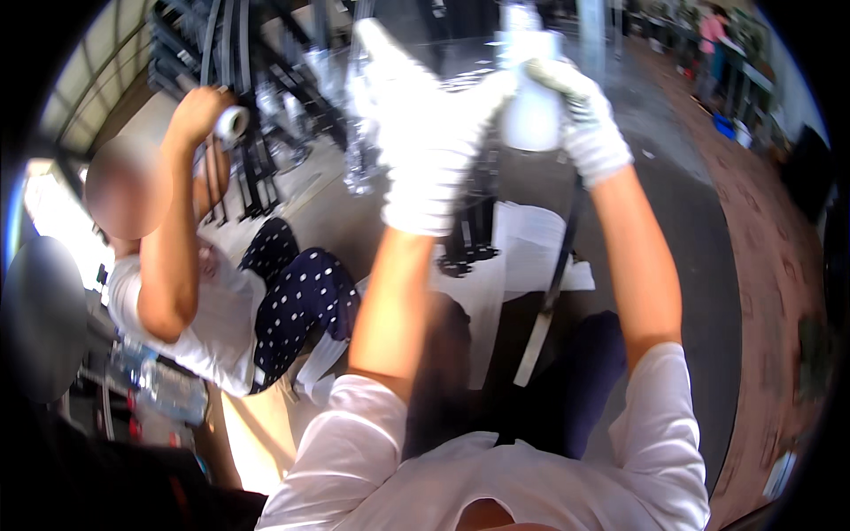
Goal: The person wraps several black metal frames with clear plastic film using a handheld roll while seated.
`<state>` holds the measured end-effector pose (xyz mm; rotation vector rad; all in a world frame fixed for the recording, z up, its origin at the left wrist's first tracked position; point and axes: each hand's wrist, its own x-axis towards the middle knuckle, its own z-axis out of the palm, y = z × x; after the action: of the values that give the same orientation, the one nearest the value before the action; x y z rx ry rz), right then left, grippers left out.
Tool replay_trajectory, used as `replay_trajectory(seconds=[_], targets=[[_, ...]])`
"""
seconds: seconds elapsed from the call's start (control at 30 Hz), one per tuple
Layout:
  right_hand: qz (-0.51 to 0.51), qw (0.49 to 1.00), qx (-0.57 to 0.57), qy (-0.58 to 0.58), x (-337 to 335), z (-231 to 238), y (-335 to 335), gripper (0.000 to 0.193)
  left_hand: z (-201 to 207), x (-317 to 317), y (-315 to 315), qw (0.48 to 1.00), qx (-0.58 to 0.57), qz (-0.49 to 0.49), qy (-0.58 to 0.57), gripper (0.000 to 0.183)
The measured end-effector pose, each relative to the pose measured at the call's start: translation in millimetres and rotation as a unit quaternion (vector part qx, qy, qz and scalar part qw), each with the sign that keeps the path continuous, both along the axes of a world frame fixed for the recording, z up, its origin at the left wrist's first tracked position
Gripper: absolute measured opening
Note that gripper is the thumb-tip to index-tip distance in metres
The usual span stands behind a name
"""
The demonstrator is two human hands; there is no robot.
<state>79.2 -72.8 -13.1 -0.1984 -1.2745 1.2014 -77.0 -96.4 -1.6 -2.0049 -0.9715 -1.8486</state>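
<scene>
My right hand (580, 115), in a white knit glove, grips a white roll of plastic film (533, 111), its fingers curled at the roll's right side. Left of the roll is my left hand (425, 124), also gloved and smeared by motion. Its fingers are stretched apart, with the thumb pointing at the roll; whether it touches cannot be told. Thin shiny film shows between and behind my hands. Below them stands a bundle of black bars (478, 230), partly hidden by my left hand.
On my left a seated co-worker (195, 292) in dotted trousers raises a similar roll (232, 125) beside several black metal frames (248, 53). White sheets (531, 239) and a flat strip (535, 345) lie near my legs. Water bottles (173, 389) stand behind the co-worker.
</scene>
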Motion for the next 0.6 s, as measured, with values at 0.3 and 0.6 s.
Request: replay_trajectory(seconds=[0.3, 0.6], targets=[[-0.153, 0.987, 0.046, -0.028, 31, -11, -13, 0.034, 7, 21, 17, 0.984, -0.174, -0.037, -0.02, 0.127], [-0.196, 0.969, 0.129, -0.082, 70, -9, 58, 0.052, 15, 14, 36, 0.877, -0.267, -0.398, -0.014, 0.033]])
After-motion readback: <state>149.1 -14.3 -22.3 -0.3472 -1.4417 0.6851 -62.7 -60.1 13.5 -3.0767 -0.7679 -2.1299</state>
